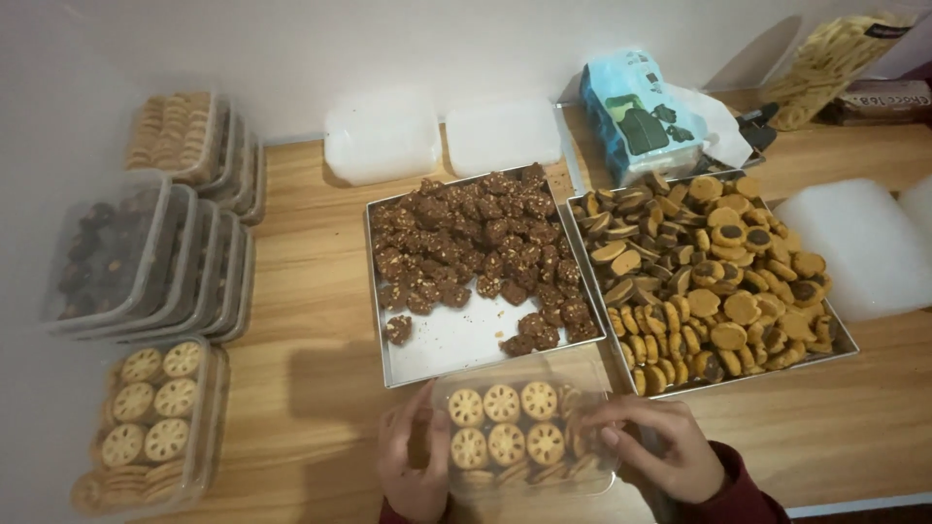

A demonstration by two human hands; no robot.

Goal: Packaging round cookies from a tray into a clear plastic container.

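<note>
My left hand [413,456] and my right hand [652,446] grip the two sides of a clear plastic box [524,432] at the table's front edge. The box holds round, golden, flower-patterned cookies in rows. Just beyond it lies a metal tray [442,340] partly filled with dark chocolate nut cookies, bare at its near left. To the right sits a second metal tray [843,340] heaped with tan cookies that have chocolate centres.
Filled clear boxes stand in stacks on the left: flower cookies [146,422], dark cookies [126,252], pale cookies [184,136]. Empty white containers [383,136] sit at the back and more [854,243] at the right. A blue tissue pack [641,112] and cookie bags [835,63] lie behind.
</note>
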